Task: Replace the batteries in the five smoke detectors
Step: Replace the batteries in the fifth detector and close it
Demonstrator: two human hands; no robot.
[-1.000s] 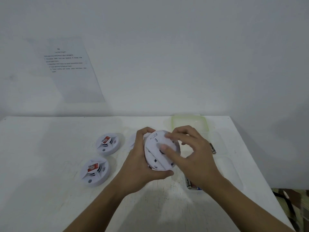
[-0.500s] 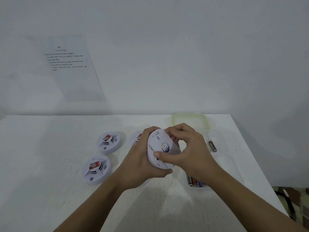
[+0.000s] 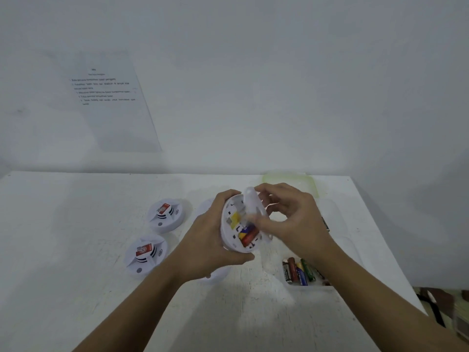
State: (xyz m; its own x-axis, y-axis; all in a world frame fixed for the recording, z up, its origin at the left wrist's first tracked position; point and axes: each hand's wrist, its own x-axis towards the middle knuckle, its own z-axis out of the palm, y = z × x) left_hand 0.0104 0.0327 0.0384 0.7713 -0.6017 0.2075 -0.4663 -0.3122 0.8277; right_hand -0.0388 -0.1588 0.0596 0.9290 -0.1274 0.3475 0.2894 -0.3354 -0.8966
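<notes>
My left hand (image 3: pixel 210 240) grips one opened detector (image 3: pixel 232 240), right fingers (image 3: pixel 272 193) pinching its cover (image 3: pixel 251 204) (batteries (image 3: pixel 248 235) not yet out); two other detectors (image 3: pixel 166 214) seemingly wait at nine o'clock.

Head-worn view, downward (near table (image 3: pixel 76 224))

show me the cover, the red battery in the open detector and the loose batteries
cover (image 3: pixel 250 203): head view, upper face
red battery (image 3: pixel 250 237): head view, mid body
loose batteries (image 3: pixel 299 271): head view, middle of the row

sheet (image 3: pixel 109 97) text: too blurred to read | far detector (image 3: pixel 206 208): mostly behind left hand (image 3: pixel 210 240) | battery (image 3: pixel 326 224): only a sliver past right hand (image 3: pixel 297 219) | cover (image 3: pixel 251 204): edge smeared
</notes>
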